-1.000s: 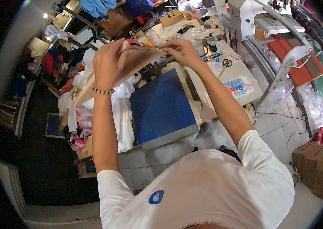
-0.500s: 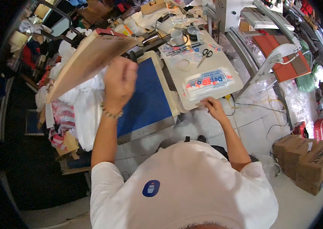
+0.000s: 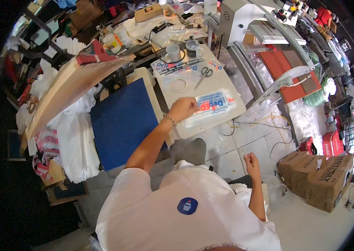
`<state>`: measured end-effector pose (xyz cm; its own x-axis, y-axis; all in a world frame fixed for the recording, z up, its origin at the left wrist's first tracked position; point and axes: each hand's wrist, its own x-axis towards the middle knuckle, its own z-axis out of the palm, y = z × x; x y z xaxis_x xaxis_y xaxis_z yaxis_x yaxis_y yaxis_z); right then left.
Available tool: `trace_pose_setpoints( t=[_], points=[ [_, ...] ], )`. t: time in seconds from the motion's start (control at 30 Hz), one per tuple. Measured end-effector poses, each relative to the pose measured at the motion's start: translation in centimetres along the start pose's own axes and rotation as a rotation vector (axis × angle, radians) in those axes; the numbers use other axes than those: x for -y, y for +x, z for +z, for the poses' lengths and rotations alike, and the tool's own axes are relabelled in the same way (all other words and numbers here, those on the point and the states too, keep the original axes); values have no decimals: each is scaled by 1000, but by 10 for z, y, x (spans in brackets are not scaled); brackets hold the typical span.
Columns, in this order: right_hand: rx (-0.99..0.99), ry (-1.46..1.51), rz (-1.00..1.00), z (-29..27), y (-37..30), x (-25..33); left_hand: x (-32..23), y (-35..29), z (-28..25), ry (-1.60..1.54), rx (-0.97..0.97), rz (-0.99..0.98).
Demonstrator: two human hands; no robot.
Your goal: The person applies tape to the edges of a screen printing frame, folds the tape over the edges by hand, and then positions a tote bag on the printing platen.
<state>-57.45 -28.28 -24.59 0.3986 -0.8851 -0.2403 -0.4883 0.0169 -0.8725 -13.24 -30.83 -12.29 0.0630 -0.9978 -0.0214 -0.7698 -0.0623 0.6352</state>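
Note:
My left hand (image 3: pixel 182 109), with a beaded bracelet at its wrist, hovers over the left end of a stack of printed sheets (image 3: pixel 216 104) with blue and red lettering. Its curled fingers are partly hidden and smeared, so I cannot tell whether they hold anything. Low beside my body, my right hand (image 3: pixel 250 164) is closed, with nothing visible in it. The sheets lie on a pale rounded board (image 3: pixel 227 75). To its left is a flat press bed with a blue pad (image 3: pixel 122 123); the press's thick raised plate (image 3: pixel 70 90) tilts above a white cloth pile.
Scissors (image 3: pixel 204 77), a tape roll (image 3: pixel 179 85) and a white mug (image 3: pixel 173 53) sit on the board. White cloth (image 3: pixel 76 144) is stacked left of the blue pad. A grey machine frame (image 3: pixel 244 62) stands at right. Cardboard boxes (image 3: pixel 325 180) and cables (image 3: pixel 265 123) are on the floor.
My left hand has moved from beside the raised plate, rightward to the printed sheets. My right hand has dropped away from the board's near edge toward my side. My body has turned.

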Motion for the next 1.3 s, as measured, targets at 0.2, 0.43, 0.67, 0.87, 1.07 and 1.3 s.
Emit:
trace_pose_setpoints(
  t=[0.2,0.43,0.67,0.87,1.07,1.3],
  points=[
    [-113,-126,61,-22,2,5,97,145,-37,-421,-401,-76],
    [-148,-274,294,-68,-15,-101,232,269,-129,-310,-907,-338],
    [-99,133,886,-98,-27,-118,313,343,-139,-174,-645,-531],
    [-231,388,819,-103,-18,-95,326,371,-136,200,-567,-694],
    [-95,202,968,-116,-2,-62,398,422,-184,302,-557,-601],
    [-177,140,1049,-147,13,-50,401,479,-224,579,-435,-745]
  ],
)
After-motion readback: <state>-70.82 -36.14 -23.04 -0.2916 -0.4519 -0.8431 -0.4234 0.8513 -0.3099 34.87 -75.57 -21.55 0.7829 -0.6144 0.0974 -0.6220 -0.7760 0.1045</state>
